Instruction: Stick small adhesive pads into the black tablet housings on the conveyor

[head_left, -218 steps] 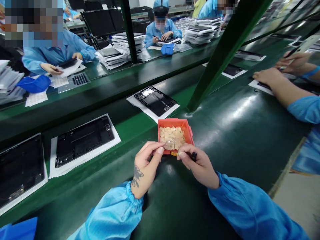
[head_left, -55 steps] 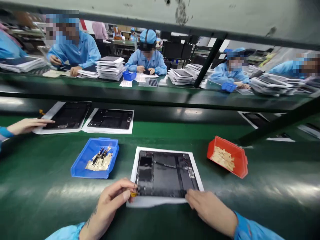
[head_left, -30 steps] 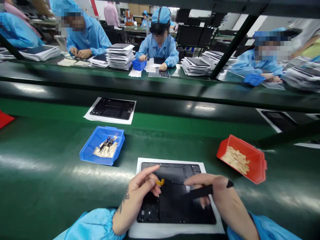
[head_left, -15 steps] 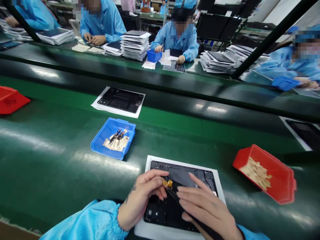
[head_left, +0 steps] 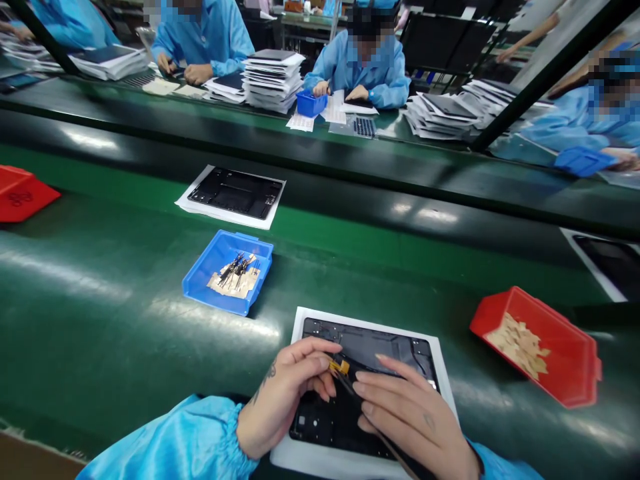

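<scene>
My left hand (head_left: 285, 393) pinches a small amber-yellow flex strip (head_left: 342, 367) between thumb and forefinger, above a black tablet housing (head_left: 317, 423). In my right hand (head_left: 413, 413) lies a pair of dark tweezers (head_left: 349, 388), its slim end meeting the strip and its rear passing beneath the palm. The right fingers are stretched out along the tweezers. Under the housing is a white sheet (head_left: 295, 460). Both hands cover the middle of the housing, and the strip's far end is hidden by my left fingers.
A blue bin (head_left: 197, 283) holds thin black parts and beige pieces. To the right, a red bin (head_left: 575, 363) contains beige pieces. Another red bin (head_left: 25, 193) is at far left. Another tablet housing (head_left: 235, 192) lies farther back. Co-workers sit across the bench near stacked sheets (head_left: 273, 83).
The amber strip is turned slightly and shows more of its end between the fingers. My hands stay nearly in place. The view has shifted a little.
</scene>
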Available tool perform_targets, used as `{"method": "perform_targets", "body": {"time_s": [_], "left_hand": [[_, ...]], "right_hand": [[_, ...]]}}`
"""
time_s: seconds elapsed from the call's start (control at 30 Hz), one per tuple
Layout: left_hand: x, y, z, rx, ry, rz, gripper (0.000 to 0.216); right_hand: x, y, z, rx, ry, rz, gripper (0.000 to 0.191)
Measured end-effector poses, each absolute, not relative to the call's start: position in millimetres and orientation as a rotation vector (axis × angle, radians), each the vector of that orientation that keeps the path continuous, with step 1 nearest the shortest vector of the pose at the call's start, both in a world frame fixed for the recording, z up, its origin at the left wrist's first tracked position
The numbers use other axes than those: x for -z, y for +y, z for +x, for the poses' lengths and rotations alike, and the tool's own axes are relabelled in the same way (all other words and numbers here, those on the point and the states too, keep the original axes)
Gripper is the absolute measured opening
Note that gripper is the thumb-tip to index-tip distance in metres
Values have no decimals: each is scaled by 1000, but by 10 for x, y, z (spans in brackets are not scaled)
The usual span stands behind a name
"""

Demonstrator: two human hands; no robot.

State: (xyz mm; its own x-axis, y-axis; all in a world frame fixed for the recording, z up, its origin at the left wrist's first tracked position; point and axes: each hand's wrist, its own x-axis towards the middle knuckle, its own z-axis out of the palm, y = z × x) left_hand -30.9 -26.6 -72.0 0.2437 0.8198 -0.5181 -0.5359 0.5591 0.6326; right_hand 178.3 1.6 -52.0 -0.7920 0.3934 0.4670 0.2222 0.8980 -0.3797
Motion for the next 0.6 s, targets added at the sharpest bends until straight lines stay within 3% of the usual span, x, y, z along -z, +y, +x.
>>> {"method": "perform_targets", "body": {"time_s": [0.6], "left_hand": [[762,-265,-305,-948,870,309,27]], "right_hand": [[565,-13,1848,-485,-2576,-468,23]]}}
